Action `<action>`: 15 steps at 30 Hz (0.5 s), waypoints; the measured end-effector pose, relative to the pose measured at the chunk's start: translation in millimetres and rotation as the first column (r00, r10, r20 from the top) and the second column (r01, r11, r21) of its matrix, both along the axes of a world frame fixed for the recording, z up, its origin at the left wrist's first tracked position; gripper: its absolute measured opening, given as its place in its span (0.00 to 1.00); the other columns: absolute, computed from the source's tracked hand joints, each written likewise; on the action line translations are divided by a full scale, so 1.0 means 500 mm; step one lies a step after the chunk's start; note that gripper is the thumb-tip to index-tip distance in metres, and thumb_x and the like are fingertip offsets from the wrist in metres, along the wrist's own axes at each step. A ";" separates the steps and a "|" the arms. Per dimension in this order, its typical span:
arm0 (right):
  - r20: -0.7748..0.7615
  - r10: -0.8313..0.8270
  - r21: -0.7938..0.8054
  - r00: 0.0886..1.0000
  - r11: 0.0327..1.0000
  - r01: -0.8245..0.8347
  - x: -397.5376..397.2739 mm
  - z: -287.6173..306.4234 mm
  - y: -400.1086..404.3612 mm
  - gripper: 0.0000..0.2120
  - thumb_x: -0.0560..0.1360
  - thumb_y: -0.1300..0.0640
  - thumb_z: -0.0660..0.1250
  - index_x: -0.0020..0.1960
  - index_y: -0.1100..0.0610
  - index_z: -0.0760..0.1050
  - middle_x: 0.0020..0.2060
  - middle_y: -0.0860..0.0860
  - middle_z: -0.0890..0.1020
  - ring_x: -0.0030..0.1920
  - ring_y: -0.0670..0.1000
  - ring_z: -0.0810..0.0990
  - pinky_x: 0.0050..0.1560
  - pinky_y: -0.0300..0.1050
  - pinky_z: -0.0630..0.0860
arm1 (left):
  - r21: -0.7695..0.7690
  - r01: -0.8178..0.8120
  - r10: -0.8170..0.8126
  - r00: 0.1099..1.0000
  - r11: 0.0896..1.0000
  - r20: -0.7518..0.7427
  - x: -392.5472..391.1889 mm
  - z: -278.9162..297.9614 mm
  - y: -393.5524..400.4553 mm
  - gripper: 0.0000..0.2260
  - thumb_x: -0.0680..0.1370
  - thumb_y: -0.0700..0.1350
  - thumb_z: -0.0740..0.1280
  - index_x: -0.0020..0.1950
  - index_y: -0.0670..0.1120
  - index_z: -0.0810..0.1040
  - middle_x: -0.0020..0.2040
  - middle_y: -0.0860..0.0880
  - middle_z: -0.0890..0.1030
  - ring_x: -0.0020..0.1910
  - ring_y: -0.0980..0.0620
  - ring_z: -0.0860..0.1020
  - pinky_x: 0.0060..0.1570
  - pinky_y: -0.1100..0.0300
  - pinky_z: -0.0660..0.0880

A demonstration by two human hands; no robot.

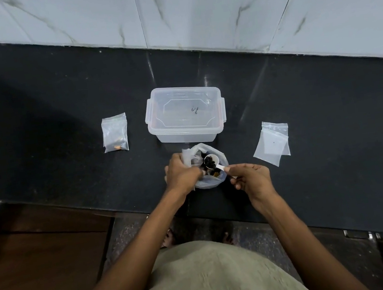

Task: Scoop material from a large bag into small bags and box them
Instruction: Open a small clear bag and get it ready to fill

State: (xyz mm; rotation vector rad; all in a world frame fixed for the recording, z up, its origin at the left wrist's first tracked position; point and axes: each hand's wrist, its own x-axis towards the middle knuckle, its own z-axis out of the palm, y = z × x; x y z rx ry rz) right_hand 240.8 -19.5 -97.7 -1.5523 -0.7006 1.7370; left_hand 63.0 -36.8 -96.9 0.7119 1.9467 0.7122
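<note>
The large clear bag (219,156) of dark and brown pieces stands open on the black counter (57,120), just in front of the box. My left hand (182,174) grips its left rim along with what looks like a small bag. My right hand (252,179) pinches the handle of a white scoop (211,161), whose bowl holds dark pieces over the bag's mouth. A clear plastic box (187,134) without a lid sits behind the bag with only a few specks inside. One small filled bag (114,134) lies to the left.
Two or more flat small zip bags (272,142) lie to the right of the large bag. A marble-tiled wall (190,8) rises behind the counter. A brown cabinet front (40,254) and the floor lie below the counter's near edge.
</note>
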 end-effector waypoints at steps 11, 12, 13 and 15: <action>-0.077 0.055 0.100 0.996 0.994 -0.047 -0.017 0.073 -0.009 0.09 0.71 0.68 0.75 0.47 0.73 0.81 0.31 0.56 0.82 0.27 0.48 0.73 0.24 0.36 0.68 | 0.393 0.035 0.051 0.977 0.919 -0.207 -0.023 0.006 -0.041 0.23 0.69 0.50 0.79 0.55 0.48 0.69 0.48 0.61 0.69 0.55 0.52 0.68 0.63 0.41 0.70; -0.086 0.061 0.117 0.994 0.992 -0.051 -0.020 0.084 -0.009 0.08 0.71 0.68 0.75 0.47 0.72 0.82 0.31 0.56 0.82 0.27 0.47 0.73 0.24 0.36 0.68 | 0.415 0.044 0.049 0.976 0.909 -0.211 -0.024 0.008 -0.042 0.24 0.68 0.49 0.80 0.54 0.49 0.69 0.48 0.62 0.68 0.54 0.53 0.68 0.62 0.42 0.70; -0.091 0.069 0.135 0.993 0.989 -0.057 -0.023 0.095 -0.010 0.07 0.71 0.68 0.74 0.47 0.71 0.82 0.31 0.55 0.82 0.27 0.47 0.73 0.24 0.36 0.68 | 0.433 0.054 0.046 0.975 0.900 -0.218 -0.026 0.008 -0.044 0.24 0.67 0.49 0.81 0.54 0.50 0.69 0.48 0.62 0.69 0.53 0.55 0.67 0.62 0.42 0.70; -0.102 0.086 0.168 0.991 0.983 -0.068 -0.027 0.115 -0.011 0.05 0.72 0.68 0.73 0.46 0.70 0.83 0.30 0.55 0.81 0.27 0.47 0.74 0.24 0.36 0.68 | 0.460 0.077 0.039 0.970 0.885 -0.238 -0.029 0.009 -0.045 0.24 0.67 0.48 0.81 0.55 0.52 0.70 0.48 0.61 0.72 0.53 0.57 0.67 0.62 0.44 0.70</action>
